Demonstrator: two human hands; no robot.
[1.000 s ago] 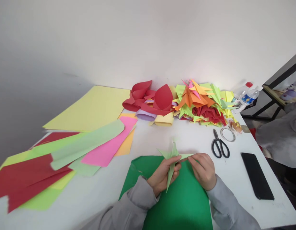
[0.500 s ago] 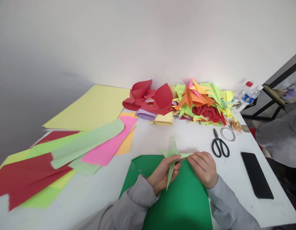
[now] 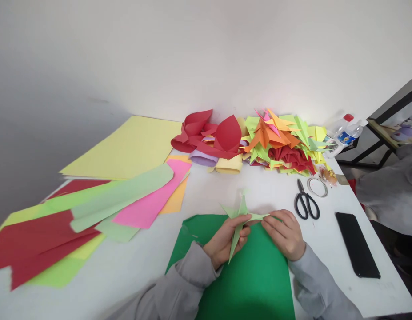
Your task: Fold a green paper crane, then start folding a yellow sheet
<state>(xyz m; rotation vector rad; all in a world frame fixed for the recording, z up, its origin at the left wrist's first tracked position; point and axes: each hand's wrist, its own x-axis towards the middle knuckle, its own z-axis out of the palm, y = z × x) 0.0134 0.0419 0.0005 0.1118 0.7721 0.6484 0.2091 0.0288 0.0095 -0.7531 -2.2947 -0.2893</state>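
A pale green origami crane with several pointed arms is held above a green sheet. My left hand is closed round its middle, thumb on top, with one long point hanging down below the fingers. At the crane's right tip, my right hand is closed in a pinch on the paper. Part of the crane's body is hidden behind my left fingers.
Black scissors, a tape roll and a phone lie at right. Folded paper pieces and rolled red paper line the wall. Coloured sheets spread left. Bottles stand back right; a person's sleeve shows beyond.
Little differs. The crane's lower point has swung slightly left, and both hands have shifted slightly while keeping their hold.
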